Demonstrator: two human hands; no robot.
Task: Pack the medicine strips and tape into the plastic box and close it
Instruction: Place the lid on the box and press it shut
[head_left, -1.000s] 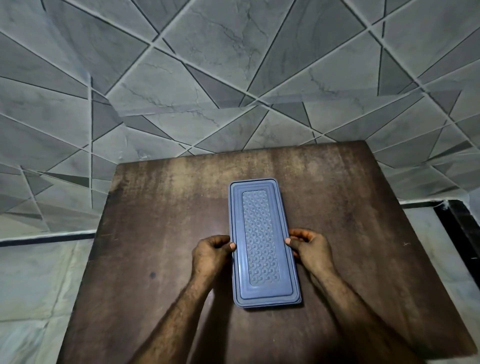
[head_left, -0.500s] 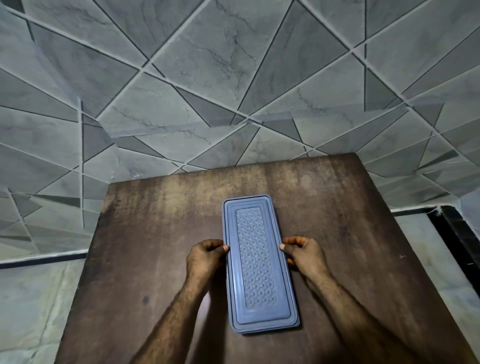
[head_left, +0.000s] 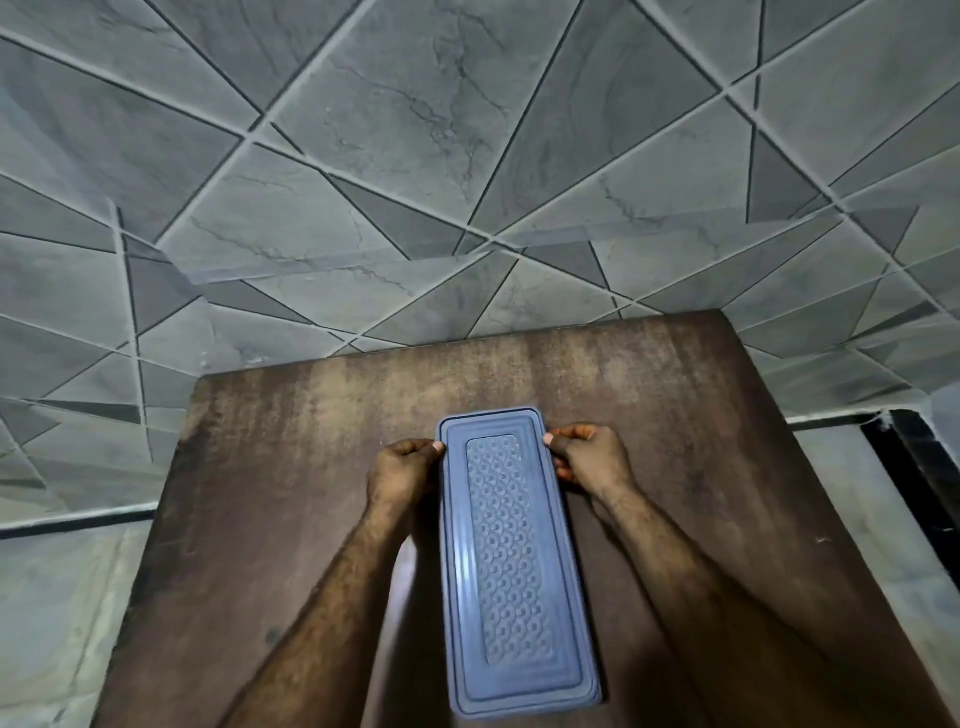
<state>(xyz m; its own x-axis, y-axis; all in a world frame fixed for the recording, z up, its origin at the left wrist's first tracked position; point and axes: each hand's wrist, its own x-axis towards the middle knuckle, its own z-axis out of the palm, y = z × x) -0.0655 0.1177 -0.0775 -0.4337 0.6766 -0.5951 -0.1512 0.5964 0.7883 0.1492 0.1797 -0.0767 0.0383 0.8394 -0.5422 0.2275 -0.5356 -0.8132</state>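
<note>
Near edge: both bare forearms reach in from the bottom of the view, one on each side of the plastic box (head_left: 511, 566). The box is long, blue-grey, and lies flat on the brown table (head_left: 291, 467), its long axis running away from the person. The lid (head_left: 509, 551) sits on top and covers the whole opening; it has stepped ridges round the border and a raised scale-patterned panel down the middle. The contents cannot be seen through it, so the medicine strips and tape are not visible.

Farther along, at the far end of the box: left hand (head_left: 402, 470) has fingers curled, thumb tip pressed on the lid's left rim. Right hand (head_left: 587, 457) mirrors it, fingers bunched, thumb tip on the right rim, fingers wrapping the side. Both hands pinch the box edges.

Beyond the table: grey tiled wall (head_left: 467, 156) with angular dark lines.
</note>
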